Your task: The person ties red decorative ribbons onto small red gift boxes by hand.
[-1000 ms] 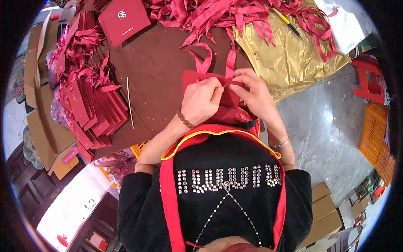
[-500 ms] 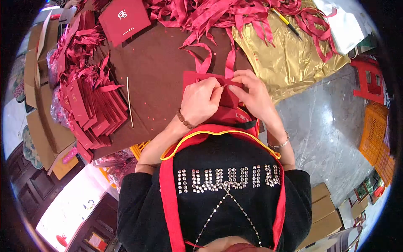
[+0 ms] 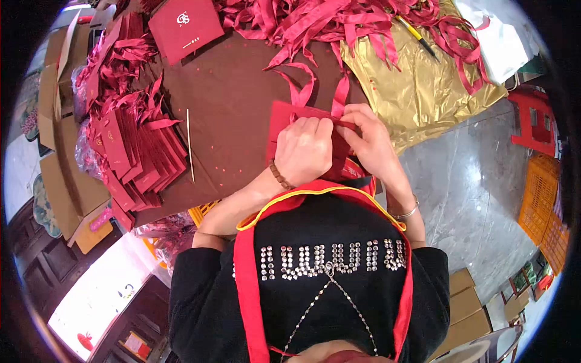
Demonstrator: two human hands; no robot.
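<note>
A dark red card bag (image 3: 279, 124) with ribbon lies at the table's near edge, under both hands. My left hand (image 3: 304, 148) is closed over the bag's middle, its knuckles up; the fingertips are hidden beneath it. On the bag's right side, my right hand (image 3: 370, 138) pinches the top edge near a red ribbon (image 3: 342, 95). Another ribbon loop (image 3: 301, 91) rises from the bag's left part toward the ribbon pile (image 3: 327, 24).
Stacked red bags (image 3: 142, 154) with ribbons line the table's left side. A larger red bag (image 3: 184, 29) lies at the back. Gold sheeting (image 3: 417, 91) bears a yellow-black pen (image 3: 417, 37). A thin stick (image 3: 190, 145) lies left of my hands. Orange crates (image 3: 538, 193) stand right.
My left hand has turned from a fingertip pinch to a knuckles-up fist over the bag. The bag is tilted, and its ribbons have shifted slightly.
</note>
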